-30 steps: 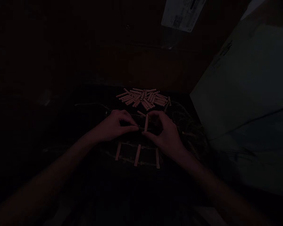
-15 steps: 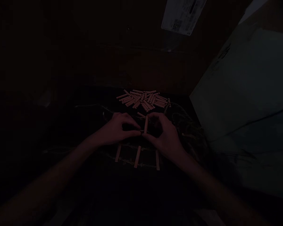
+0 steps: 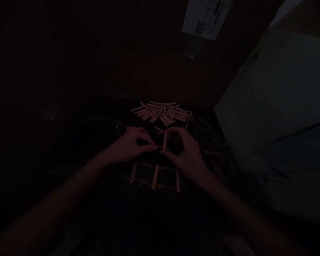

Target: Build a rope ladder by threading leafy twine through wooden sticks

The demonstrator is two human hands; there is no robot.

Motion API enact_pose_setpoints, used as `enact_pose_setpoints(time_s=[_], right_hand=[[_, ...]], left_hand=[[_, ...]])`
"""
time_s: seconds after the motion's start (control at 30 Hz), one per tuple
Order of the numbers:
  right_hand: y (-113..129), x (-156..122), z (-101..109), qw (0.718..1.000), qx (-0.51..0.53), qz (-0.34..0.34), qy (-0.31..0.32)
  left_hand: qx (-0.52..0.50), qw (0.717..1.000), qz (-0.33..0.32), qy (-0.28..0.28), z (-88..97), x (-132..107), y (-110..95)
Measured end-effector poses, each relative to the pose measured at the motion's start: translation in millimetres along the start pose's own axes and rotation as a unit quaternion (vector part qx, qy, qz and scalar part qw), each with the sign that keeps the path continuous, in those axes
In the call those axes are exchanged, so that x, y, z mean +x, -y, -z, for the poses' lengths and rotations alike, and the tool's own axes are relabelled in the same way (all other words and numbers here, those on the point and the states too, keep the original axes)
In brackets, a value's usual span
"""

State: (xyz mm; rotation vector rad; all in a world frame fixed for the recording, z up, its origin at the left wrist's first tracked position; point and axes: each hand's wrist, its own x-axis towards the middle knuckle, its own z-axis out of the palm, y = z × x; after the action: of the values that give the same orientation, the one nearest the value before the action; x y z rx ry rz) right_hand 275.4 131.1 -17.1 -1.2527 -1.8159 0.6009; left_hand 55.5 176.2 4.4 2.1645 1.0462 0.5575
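Observation:
The scene is very dark. My right hand [image 3: 188, 149] pinches a short wooden stick [image 3: 165, 140] by its two ends, thumb below and forefinger above, holding it nearly upright. Just left of it, my left hand [image 3: 132, 144] has thumb and forefinger pressed together on what looks like the end of a thin cord [image 3: 160, 147], which reaches to the stick. Nearer to me, a wooden stick [image 3: 155, 177] lies between two others, all joined by cords near both ends like ladder rungs.
A pile of loose sticks with holes near their ends [image 3: 161, 113] lies beyond my hands. Loose cord [image 3: 104, 118] trails left, and more lies tangled at the right. A pale panel [image 3: 282, 106] stands at the right; a printed sheet [image 3: 206, 19] hangs on the back wall.
My left fingertips have drawn slightly left, away from the stick, widening the gap where the cord shows. My right hand and the stick have stayed almost still.

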Motion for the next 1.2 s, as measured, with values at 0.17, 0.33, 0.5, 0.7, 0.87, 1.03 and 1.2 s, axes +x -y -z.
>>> enact_pose_setpoints(time_s=[0.17, 0.33, 0.5, 0.7, 0.87, 1.03, 1.2], right_hand=[[-1.7, -0.5, -1.5, 1.0, -0.013, 0.007, -0.005], [-3.8, 0.5, 0.0, 1.0, -0.007, 0.019, -0.01], [-2.1, 0.5, 1.7, 0.999, -0.021, 0.025, -0.02], [-3.1, -0.6, -0.7, 0.998, -0.042, 0.044, -0.022], [-2.7, 0.1, -1.5, 0.997, -0.032, 0.06, -0.023], [-1.5, 1.1, 0.2, 0.998, -0.036, 0.048, -0.029], [-0.5, 0.9, 0.7, 0.998, -0.027, 0.049, -0.024]], left_hand=[[0.006, 1.0, -0.005, 0.006, -3.0, -0.5, 1.0], [0.013, 1.0, 0.0, -0.002, -1.1, -0.3, 2.5], [0.019, 1.0, -0.003, -0.011, -1.9, -0.6, -0.5], [0.024, 1.0, -0.013, -0.008, -2.8, -1.0, -2.8], [0.034, 0.999, -0.018, -0.016, -3.0, -0.9, -1.3], [0.039, 0.999, -0.015, -0.029, -1.8, -0.8, 0.0], [0.037, 0.999, -0.01, -0.029, -4.2, -1.4, -0.5]])
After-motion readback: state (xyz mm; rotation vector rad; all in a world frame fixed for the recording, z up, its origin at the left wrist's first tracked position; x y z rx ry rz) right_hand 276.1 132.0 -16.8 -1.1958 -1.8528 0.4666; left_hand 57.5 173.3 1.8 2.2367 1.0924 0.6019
